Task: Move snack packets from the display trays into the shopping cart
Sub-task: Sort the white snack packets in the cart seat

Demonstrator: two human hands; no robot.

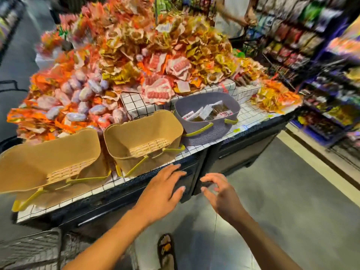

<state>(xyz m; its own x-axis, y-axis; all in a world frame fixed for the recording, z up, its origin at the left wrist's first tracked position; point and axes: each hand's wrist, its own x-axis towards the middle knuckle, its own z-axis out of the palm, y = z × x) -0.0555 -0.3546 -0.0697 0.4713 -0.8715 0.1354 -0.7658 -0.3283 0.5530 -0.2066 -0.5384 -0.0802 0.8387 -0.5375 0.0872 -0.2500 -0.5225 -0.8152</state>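
Observation:
A large heap of snack packets point(136, 55), orange, red, yellow and pale purple, covers the display table point(196, 151). At the table's front edge stand two empty tan baskets point(144, 131) point(50, 164) and a grey basket point(206, 129) with a few packets point(208, 113) inside. My left hand point(163, 193) hovers in front of the table below the middle tan basket, fingers spread and holding nothing. To its right, my right hand point(222, 193) hangs with loosely curled fingers, also holding nothing. A wire shopping cart point(29, 248) shows blurred at the lower left.
Shelves of packaged snacks point(303, 39) line the right side. Another person point(233, 14) stands behind the table at the top. My sandalled foot point(166, 250) is on the grey floor point(282, 201), which stretches open to the right of the table.

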